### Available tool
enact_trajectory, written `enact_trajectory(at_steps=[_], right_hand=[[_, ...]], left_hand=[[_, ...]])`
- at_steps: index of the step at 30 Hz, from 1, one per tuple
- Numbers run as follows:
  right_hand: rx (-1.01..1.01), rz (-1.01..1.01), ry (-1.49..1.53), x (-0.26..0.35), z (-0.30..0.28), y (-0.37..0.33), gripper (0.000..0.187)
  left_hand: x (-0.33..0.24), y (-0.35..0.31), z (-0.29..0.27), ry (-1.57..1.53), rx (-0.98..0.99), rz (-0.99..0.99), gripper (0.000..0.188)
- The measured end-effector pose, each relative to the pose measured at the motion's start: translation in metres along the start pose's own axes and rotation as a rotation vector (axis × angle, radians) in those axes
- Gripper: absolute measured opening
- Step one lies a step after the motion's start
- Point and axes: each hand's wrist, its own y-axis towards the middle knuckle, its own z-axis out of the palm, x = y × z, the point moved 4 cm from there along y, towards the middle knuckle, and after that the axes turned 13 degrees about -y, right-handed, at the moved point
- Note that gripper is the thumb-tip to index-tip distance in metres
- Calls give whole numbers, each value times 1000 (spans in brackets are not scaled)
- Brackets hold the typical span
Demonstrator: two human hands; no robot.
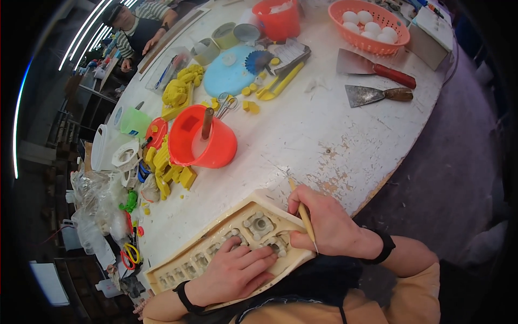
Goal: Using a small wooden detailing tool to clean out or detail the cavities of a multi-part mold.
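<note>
A long cream mold (283,217) lies tilted at the table's near edge, with several grey castings, the large one a ring-shaped piece (259,224). My left hand (234,271) rests flat over its middle, fingers stretched out across the cavities and fingertips beside a partly covered grey piece (278,244). At the mold's right end, my right hand (333,225) is closed around a slim wooden modelling tool (305,218). The tool's thin pale tip points down toward the mold's rim. My right thumb touches or nearly touches the mold's corner.
Beyond the mold stands a red bucket (222,144) with a wooden handle (207,123) in it. Yellow clay blocks (187,177) crowd its left. Two scrapers (377,95) lie far right, near a pink basket (372,46) of white balls. A person (141,27) is at the far left.
</note>
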Motion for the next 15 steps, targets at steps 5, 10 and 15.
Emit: enact_trajectory(at_steps=[5,10,15], right_hand=[[5,38,-82,13,-2,-11,42],[-241,-95,87,28,-16,-37,30],[-91,-111,410,54,-37,-63,47]], left_hand=[[0,-3,0,-6,11,-4,37],[1,-3,2,-42,18,-1,35],[6,-7,4,-44,-8,19,39]])
